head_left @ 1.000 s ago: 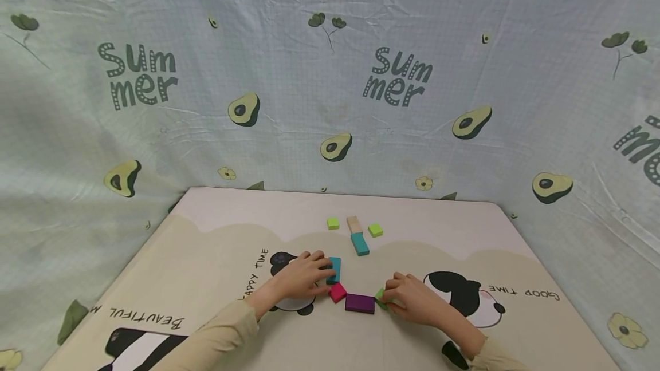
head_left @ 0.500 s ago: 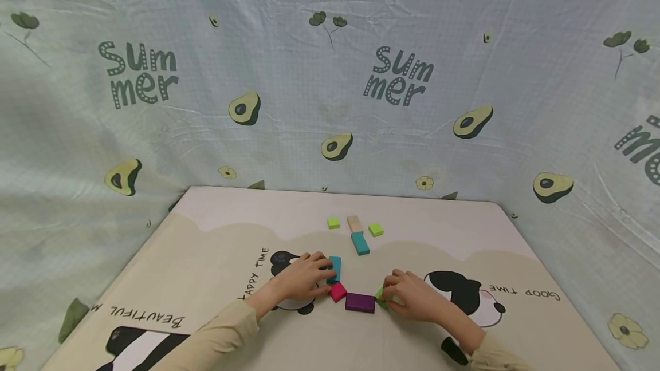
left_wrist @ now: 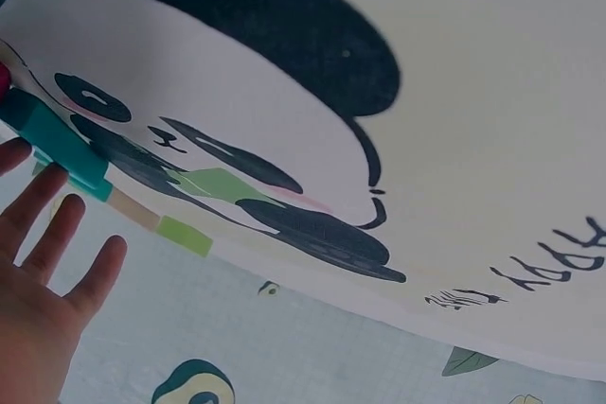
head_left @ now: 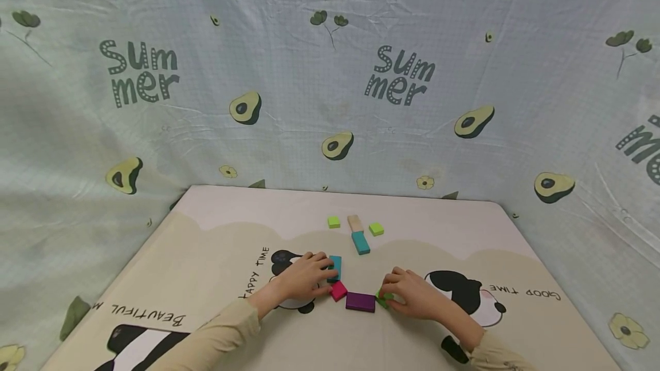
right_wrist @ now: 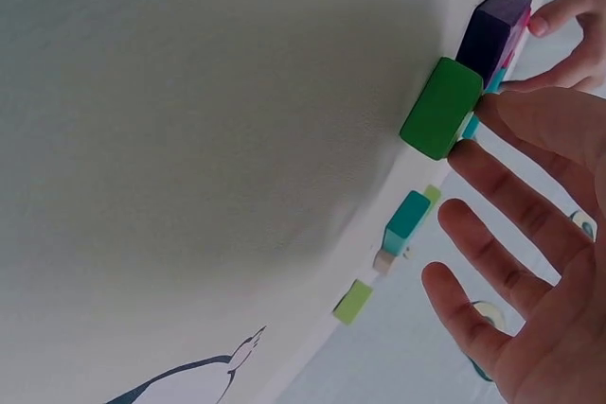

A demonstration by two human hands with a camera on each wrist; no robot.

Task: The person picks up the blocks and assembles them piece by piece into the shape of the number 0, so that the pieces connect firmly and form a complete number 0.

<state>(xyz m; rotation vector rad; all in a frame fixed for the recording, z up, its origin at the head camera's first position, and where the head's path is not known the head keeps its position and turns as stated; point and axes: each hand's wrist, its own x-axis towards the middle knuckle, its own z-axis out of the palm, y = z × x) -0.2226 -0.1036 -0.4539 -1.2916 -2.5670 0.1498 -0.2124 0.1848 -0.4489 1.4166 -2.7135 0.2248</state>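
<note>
While the right hand (head_left: 414, 296) is pinching the green block (right_wrist: 442, 109) between thumb and finger, the left hand (head_left: 303, 277) is spreading its fingers apart beside the nearer blue block (head_left: 336, 267) and red block (head_left: 338, 291); the purple block (head_left: 360, 302) is lying on the table (head_left: 309, 345) between red and green.

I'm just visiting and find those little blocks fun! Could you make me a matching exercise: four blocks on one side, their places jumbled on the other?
Blocks
1. Purple block
2. Wooden block
3. Green block
4. Red block

Places
A. At the fingertips of the right hand
B. Beside the thumb of the left hand
C. Between the red block and the green block
D. Between two light green blocks, on the far part of the table

Right pairs: 1-C, 2-D, 3-A, 4-B
</note>
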